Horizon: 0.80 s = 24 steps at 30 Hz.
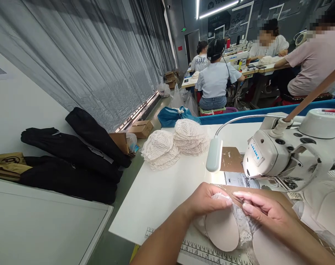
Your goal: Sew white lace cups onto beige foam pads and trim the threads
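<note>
Head view: a white table (164, 191) carries the work, with printed ruler markings (206, 255) along its near edge.
Left hand: its fingers pinch the white lace trim (242, 226) at the far edge of a smooth, pale beige rounded cup (222, 230).
Right hand (267, 208): just right of the left hand (204, 200), thumb and fingers pressed together on a thin metal tool (237, 198), its type unclear.
Cup and lace: at the near side of the table, below the hands; a second pale beige cup (269, 248) lies to the right.
Sewing machine: white, marked JUKI (267, 151), at the right, beyond the right hand.
Lamp: pale, on a bent metal neck (214, 154), left of the machine head.
Lace stacks: two cream piles (159, 147) (191, 136), side by side at the table's far left.
Co-workers: seated at a far table (267, 70).
</note>
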Available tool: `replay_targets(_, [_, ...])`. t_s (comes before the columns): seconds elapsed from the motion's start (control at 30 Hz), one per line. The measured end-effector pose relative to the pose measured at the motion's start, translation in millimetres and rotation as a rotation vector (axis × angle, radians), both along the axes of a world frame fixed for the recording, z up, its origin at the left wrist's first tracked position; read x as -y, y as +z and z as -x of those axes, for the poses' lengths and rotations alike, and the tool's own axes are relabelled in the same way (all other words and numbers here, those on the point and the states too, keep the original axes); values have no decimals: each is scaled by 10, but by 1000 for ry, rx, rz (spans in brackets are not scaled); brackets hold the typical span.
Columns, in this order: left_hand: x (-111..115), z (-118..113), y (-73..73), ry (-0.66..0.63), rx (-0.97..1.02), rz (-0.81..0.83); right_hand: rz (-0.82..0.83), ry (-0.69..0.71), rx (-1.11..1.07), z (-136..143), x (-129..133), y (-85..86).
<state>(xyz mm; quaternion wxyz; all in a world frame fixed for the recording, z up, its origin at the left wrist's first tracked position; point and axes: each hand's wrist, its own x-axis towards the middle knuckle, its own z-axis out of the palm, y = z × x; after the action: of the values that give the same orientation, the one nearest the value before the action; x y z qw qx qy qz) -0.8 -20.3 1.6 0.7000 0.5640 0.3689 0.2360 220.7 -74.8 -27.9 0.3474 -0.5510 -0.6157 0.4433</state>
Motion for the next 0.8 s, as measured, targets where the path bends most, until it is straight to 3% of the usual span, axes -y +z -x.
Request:
replay_targets(0.17, [-5, -11, -35, 0, 58, 16, 117, 145, -92, 67, 9, 47])
replay_targets(0.33, [-8, -19, 56, -101, 18, 19, 95, 131, -182, 196, 34, 147])
replay_targets(0.43, [-6, -12, 79, -134, -10, 13, 79, 135, -130, 199, 27, 181])
replay_targets(0.57, [10, -31, 37, -119, -73, -49, 83, 156, -83, 163, 11, 135])
replay_targets(0.7, [25, -58, -3, -91, -113, -111, 203, 119, -319, 172, 3, 36])
replay_targets(0.8, [12, -31, -2, -121, -134, -102, 226, 182, -321, 177, -12, 10])
